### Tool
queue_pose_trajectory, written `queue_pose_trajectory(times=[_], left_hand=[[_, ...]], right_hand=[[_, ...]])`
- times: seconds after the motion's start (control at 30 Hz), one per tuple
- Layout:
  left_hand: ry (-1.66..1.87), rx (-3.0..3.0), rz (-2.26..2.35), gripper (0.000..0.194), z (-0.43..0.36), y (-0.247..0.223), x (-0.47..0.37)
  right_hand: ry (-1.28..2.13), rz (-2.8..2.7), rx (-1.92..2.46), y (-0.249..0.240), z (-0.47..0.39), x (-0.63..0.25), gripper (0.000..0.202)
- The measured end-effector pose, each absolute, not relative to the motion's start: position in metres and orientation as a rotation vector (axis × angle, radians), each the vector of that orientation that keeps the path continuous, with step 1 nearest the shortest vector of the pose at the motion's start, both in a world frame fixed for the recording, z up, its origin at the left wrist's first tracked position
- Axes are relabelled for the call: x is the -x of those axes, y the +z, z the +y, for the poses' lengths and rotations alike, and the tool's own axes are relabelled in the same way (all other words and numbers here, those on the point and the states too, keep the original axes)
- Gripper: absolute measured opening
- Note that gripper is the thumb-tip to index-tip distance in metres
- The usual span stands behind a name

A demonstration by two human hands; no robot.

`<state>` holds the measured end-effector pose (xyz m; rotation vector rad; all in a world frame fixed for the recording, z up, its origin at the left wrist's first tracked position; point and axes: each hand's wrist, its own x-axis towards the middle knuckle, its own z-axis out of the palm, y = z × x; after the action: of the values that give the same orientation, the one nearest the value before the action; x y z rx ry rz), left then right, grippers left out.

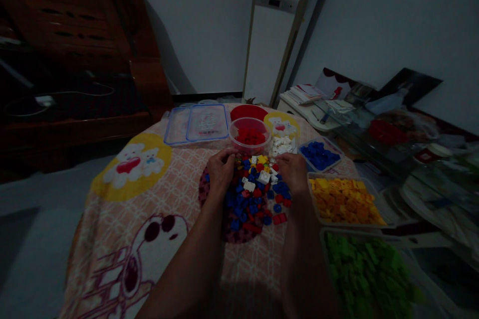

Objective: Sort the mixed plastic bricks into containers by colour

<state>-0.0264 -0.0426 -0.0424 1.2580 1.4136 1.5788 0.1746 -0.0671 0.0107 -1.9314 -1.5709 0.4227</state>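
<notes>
A loose pile of toy building bricks [239,202], mostly blue with red, white and some yellow ones, lies on the cloth before me. My left hand [221,172] is at the pile's far left side, thumb and fingers pinched together; what they hold, if anything, is too small and dark to make out. Across the pile, my right hand [294,172] is also closed in a pinch beside the white bricks, its contents unclear. Just beyond my hands stands a clear round tub [232,140] with red bricks [250,135] in it. White bricks [283,145] sit to its right.
On the right are a tray of blue bricks [319,154], a box of yellow bricks [342,199] and a box of green bricks [370,269]. Clear lids [207,122] with blue rims and a red basin [249,111] lie at the table's far edge. A cluttered glass shelf stands beyond, right.
</notes>
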Motion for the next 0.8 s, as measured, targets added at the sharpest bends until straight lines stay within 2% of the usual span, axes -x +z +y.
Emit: queue_pose_trajectory(times=[0.1, 0.23, 0.43, 0.8], left_hand=[[1.573, -1.260, 1.417, 0.027, -0.042, -0.044, 0.027], [1.573, -1.272, 1.437, 0.026, -0.042, -0.044, 0.027], [1.558, -1.266, 1.428, 0.026, -0.042, -0.042, 0.025], [1.570, -1.277, 1.393, 0.025, -0.044, -0.040, 0.024]], right_hand=[[0.266, -1.814, 2.110, 0.010, -0.070, -0.169, 0.032], [0.282, -1.891, 2.242, 0.010, -0.071, -0.168, 0.040], [0.139, -1.803, 2.355, 0.011, -0.072, -0.167, 0.031], [0.167, -1.803, 2.381, -0.009, -0.060, -0.150, 0.029]])
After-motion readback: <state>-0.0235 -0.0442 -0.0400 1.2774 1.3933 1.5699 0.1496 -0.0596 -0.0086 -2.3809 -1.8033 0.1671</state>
